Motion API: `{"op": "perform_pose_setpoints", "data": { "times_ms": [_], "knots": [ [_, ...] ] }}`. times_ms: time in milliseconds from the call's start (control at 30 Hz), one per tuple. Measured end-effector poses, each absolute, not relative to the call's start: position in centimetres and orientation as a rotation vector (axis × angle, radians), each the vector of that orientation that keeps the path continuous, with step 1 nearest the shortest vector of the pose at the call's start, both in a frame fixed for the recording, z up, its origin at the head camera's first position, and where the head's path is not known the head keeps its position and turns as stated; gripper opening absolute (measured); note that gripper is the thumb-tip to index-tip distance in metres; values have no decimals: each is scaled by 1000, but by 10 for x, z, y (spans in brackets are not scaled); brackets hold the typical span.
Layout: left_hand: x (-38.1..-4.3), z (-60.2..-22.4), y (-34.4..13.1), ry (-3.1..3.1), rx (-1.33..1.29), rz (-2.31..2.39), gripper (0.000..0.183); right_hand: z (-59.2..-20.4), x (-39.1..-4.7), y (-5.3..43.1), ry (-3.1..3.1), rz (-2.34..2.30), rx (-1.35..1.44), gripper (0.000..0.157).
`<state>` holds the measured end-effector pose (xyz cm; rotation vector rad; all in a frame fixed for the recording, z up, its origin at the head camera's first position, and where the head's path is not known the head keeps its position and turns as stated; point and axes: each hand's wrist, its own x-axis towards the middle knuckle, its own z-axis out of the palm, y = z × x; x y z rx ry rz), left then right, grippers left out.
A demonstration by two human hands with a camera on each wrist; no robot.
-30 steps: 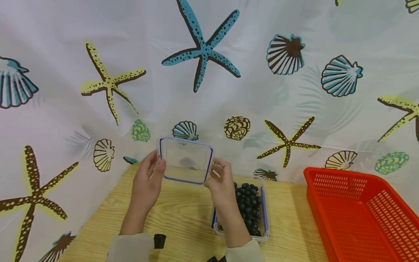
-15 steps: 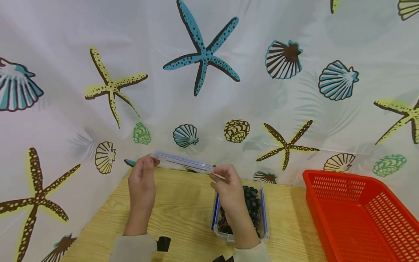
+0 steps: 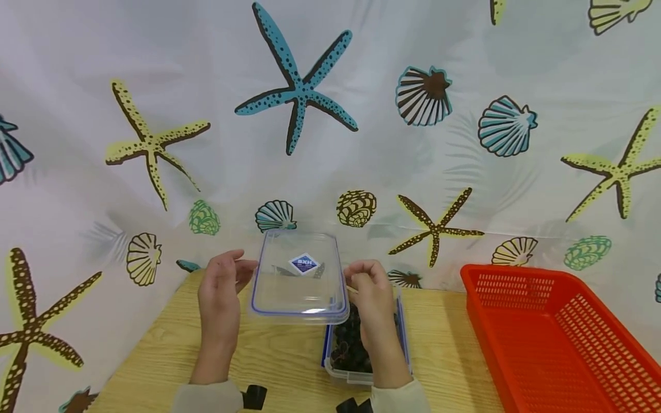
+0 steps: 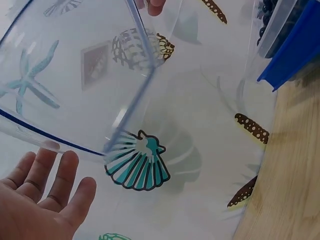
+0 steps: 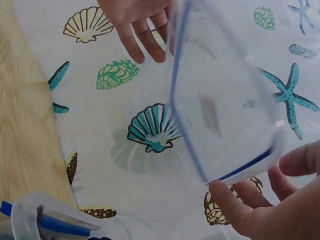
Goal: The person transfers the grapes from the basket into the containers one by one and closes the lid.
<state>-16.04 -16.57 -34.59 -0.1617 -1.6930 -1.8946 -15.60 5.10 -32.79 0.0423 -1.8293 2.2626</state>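
Observation:
A clear plastic lid [image 3: 296, 295] with a blue seal and a small diamond label is held up above the table, tilted so its flat face shows in the head view. My right hand [image 3: 376, 304] pinches its right edge, thumb and fingers at the rim in the right wrist view. My left hand [image 3: 221, 304] stands at the opposite side, its fingers [image 4: 65, 175] spread and relaxed just beside the rim. Behind my right forearm, a clear container [image 3: 356, 377] with blue side clips holds dark grapes [image 3: 351, 344], partly hidden by the arm and lid.
A red perforated plastic basket [image 3: 508, 344] stands at the right of the wooden table [image 3: 289, 367]. A white cloth [image 3: 330, 160] printed with starfish and shells hangs along the back and left side.
The lid has turned from upright, through edge-on, to showing its labelled face. My left fingers have come away from their grip on its edge. The head view has shifted slightly right.

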Motion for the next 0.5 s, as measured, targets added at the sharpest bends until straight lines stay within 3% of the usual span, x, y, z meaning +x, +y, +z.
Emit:
{"op": "perform_pose_setpoints", "data": {
  "times_ms": [100,267,500],
  "knots": [
    [-161,-346,-159,-1741,-169,-1946,30,-329,-157,51,-1867,2178,16,16],
    [-159,-348,-140,-1927,-202,-1886,56,-334,-152,46,-2001,1995,82,41],
    [-158,-350,-124,-1951,-279,-1915,62,-336,-150,57,-2163,1752,234,71]
  ]
}}
